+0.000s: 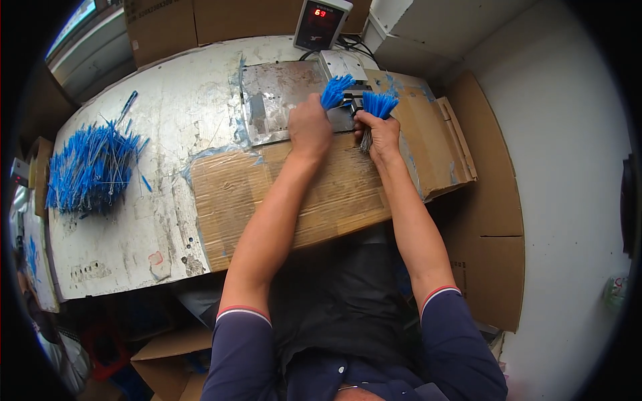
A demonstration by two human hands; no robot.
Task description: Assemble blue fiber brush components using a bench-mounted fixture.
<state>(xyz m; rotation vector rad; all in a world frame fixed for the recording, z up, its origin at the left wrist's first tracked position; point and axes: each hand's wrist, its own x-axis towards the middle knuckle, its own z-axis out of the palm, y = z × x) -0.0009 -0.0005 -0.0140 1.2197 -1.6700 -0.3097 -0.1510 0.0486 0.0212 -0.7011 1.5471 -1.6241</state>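
Observation:
My left hand (310,128) is closed round a bundle of thin pieces with blue ends (336,91), which fan out above the fist. A second bundle (379,104), blue at the top with thin grey strands hanging below, is gripped in my right hand (382,136). Between the two hands sits a small dark metal fixture (356,104), joined to a white boxy device (342,65). My right thumb and fingertips are close beside the fixture; whether they touch it I cannot tell. Under my left hand lies a worn metal plate (274,93).
A big heap of blue-ended strands (93,167) lies on the white table (154,227) at the left, with a pen (127,105) behind it. A display box with red digits (322,24) stands at the back. Flattened cardboard (287,194) covers the front edge; a cardboard box (428,144) is at the right.

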